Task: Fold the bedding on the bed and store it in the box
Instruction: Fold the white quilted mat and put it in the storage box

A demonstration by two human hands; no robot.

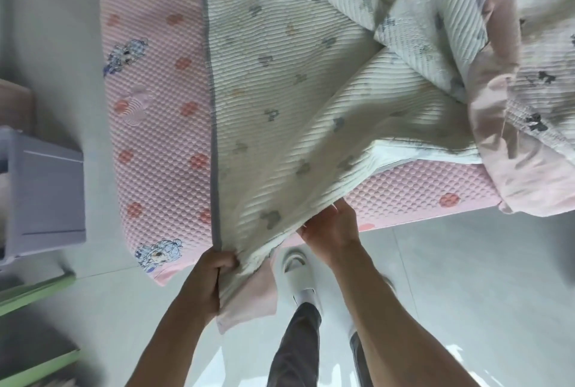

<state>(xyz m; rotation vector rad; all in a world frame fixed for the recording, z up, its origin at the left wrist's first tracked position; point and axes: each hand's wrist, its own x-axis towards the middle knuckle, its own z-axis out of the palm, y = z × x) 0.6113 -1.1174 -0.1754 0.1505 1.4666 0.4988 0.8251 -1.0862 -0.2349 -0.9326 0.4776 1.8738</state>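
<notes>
A cream quilted blanket with small grey prints and a grey edge band lies spread over the pink bed, bunched up at the far right. My left hand grips the blanket's near corner at the grey band. My right hand holds the blanket's near edge further right, fingers under the fabric. The blanket's pink underside shows below my left hand. A lavender plastic box stands on the floor left of the bed.
Pale tiled floor lies in front of the bed. My leg and a white slipper stand close to the bed edge. Green-edged boards lie at the lower left. A pink sheet hangs off the bed's right.
</notes>
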